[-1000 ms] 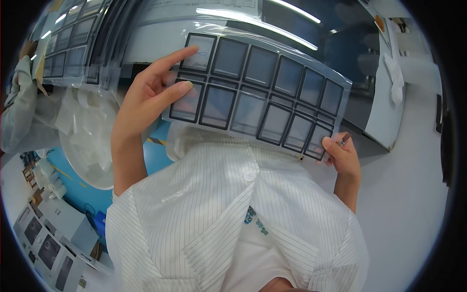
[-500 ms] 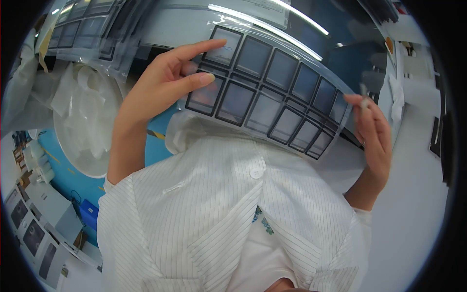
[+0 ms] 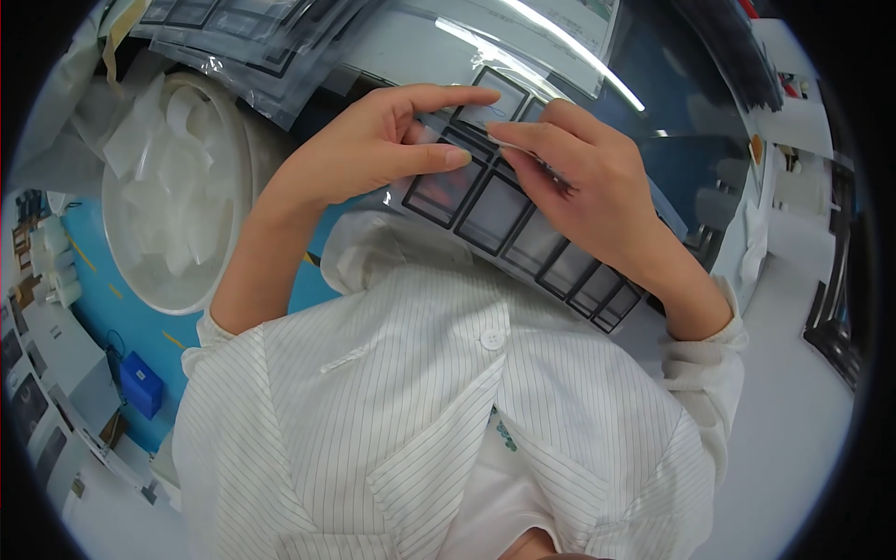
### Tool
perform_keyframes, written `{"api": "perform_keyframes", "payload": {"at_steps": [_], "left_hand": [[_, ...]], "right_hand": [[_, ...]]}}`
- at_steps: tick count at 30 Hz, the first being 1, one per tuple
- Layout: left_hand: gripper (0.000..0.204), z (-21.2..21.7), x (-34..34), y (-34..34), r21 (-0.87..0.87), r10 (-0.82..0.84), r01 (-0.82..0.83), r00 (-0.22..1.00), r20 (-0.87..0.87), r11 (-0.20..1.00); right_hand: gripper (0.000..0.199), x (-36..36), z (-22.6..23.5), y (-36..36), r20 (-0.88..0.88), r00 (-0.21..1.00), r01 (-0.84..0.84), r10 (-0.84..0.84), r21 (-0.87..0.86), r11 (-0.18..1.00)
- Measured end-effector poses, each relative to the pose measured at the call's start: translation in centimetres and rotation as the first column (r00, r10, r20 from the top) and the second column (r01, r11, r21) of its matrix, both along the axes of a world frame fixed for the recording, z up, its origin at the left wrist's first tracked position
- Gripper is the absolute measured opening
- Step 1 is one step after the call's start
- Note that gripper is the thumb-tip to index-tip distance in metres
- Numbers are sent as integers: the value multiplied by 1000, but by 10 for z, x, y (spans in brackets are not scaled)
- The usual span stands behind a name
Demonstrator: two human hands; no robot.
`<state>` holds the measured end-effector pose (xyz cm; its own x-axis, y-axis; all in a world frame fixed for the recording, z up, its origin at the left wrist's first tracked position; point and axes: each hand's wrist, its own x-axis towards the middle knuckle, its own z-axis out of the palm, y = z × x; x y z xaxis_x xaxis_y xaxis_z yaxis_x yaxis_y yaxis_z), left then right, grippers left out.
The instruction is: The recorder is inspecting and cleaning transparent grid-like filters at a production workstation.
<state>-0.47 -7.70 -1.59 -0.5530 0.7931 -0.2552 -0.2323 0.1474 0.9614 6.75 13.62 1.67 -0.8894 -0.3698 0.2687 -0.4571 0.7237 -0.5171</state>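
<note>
A clear plastic sheet with two rows of black rectangular frames [image 3: 495,213] is held tilted in front of my chest. My left hand [image 3: 392,145] grips its left end. The thumb lies on top, the index finger stretches along the upper row, and other fingers show pinkish through the sheet from beneath. Over the middle of the sheet, my right hand [image 3: 588,168] is closed in a pinch around a thin, light-coloured tool [image 3: 558,174], its kind mostly hidden by the fingers. The pinching fingertips are at the frames near my left thumb. My right hand covers part of the upper row.
A white round bin [image 3: 168,215] holding crumpled translucent film stands at the left. More framed sheets [image 3: 252,56] are stacked on the table at the far left. Beyond my hands lies a dark glossy surface [image 3: 681,140]. A blue box [image 3: 141,385] is on the floor, lower left.
My right hand has come from the sheet's right end leftward to its middle, near my left thumb. Both the sheet and my left hand have shifted a little to the right.
</note>
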Motion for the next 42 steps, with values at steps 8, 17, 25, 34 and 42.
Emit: {"api": "perform_keyframes", "payload": {"at_steps": [8,17,25,34,42], "left_hand": [[54,-10,-5,-2,76,-3,-2,998,62,997],[51,-16,-3,-1,49,48,-50,997,55,998],[54,-11,-4,-2,-3,10,-10,999,48,1000],[59,1,-1,2,-36,-16,18,998,54,999],[59,1,1,1,-56,-5,6,1000,14,998]], "right_hand": [[23,-11,-1,-12,-32,999,-36,38,43,998],[13,-25,13,-28,15,996,-92,92,258,962],[10,-20,22,-21,130,989,-104,67,309,945],[19,24,39,14,216,975,1,-59,261,965],[19,52,47,39,249,961,43,-122,302,952]]}}
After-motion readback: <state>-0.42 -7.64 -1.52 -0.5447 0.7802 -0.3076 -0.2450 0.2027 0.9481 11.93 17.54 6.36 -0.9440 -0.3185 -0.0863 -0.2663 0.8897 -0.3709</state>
